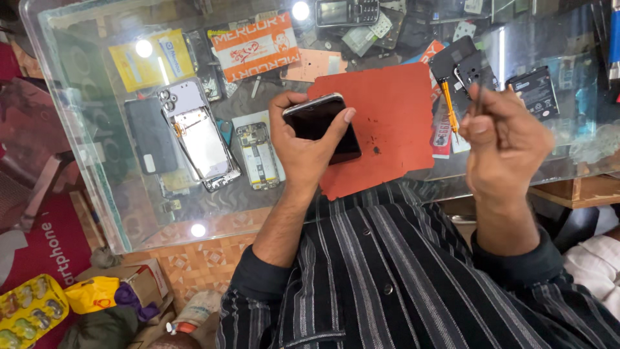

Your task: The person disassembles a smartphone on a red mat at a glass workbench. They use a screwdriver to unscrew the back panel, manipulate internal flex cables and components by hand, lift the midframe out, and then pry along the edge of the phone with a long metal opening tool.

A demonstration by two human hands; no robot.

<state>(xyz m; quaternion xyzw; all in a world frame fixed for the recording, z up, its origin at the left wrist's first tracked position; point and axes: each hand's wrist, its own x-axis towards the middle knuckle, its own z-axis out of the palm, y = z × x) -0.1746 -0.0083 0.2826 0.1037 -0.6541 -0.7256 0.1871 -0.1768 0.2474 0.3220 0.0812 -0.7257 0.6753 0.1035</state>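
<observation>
1. The glass tabletop (90, 194) is carrying everything; phone parts are lying on it and showing beneath its surface.
2. The red work mat (394, 123) is lying at the middle of the tabletop, its lower edge reaching the near edge by the person's striped shirt (387, 278).
3. The opened phone chassis (197, 136) is lying toward the left edge of the tabletop, with a smaller stripped phone frame (258, 155) just beside it on the mat side.
4. The dark phone (321, 126) is sitting over the left part of the mat, raised in the left hand (303, 145). Its long axis is running diagonally, from the near right up toward the far left.
5. The left hand is gripping the dark phone, thumb along one long edge and fingers curling over the opposite edge.
6. The right hand (504, 139) is hovering near the right edge of the tabletop, well apart from the phone, which is lying to its left. The left hand is therefore the nearer one.
7. The right hand is pinching a thin dark tool (478, 98) between thumb and fingers, tip pointing away from the person.
8. An orange-handled tool (447, 103) is lying just left of the right hand.
</observation>
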